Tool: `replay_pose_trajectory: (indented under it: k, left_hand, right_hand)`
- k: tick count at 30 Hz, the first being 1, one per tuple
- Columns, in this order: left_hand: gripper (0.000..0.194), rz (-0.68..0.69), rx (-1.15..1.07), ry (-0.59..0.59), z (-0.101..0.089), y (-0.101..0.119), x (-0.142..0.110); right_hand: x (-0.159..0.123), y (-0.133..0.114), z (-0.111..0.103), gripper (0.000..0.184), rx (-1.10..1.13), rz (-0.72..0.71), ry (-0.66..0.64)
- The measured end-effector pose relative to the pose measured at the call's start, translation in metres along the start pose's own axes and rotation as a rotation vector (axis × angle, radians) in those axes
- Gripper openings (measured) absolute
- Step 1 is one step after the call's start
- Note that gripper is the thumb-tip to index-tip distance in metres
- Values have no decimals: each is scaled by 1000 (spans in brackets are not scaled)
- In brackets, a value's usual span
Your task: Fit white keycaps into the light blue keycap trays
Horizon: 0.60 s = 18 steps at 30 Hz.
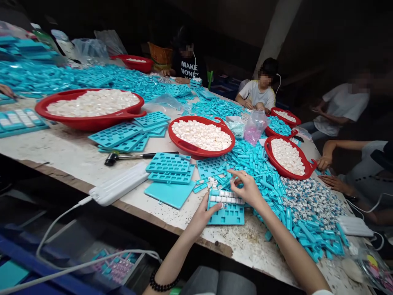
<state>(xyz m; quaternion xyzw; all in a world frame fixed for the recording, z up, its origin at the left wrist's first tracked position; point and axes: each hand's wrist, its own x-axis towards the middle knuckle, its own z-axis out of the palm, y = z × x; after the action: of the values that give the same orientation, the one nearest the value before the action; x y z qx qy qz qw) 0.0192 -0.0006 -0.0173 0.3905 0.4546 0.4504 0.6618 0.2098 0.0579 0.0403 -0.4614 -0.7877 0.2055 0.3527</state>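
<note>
1. Head view, looking down on a worn white tabletop. The person's forearms enter from the bottom edge.
2. Left hand: open, fingers spread, touching the left edge of a turquoise plastic grid tray. A beaded bracelet circles the wrist.
3. Right hand: fingers curled over white square pieces seated in the tray's upper rows. Cannot tell whether a piece is gripped.
4. Tray lies flat on the table, between both hands; its lower rows show no pieces. A small loose cluster of white pieces sits just beyond it.
5. Nearby: stacked turquoise trays, a red plastic basin heaped with white pieces, and a black-handled mallet.
6. A co-worker's hand rests at right, well apart.
</note>
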Motion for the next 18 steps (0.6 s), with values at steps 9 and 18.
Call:
replay_pose_trajectory:
  k: [9, 18]
  left_hand:
    - [85, -65, 79, 33, -4, 1, 0]
    - [78, -72, 37, 3, 1, 10, -3]
  right_hand:
    - [-49, -19, 11, 17, 31, -39, 189]
    - [-73, -12, 26, 22, -76, -115, 298]
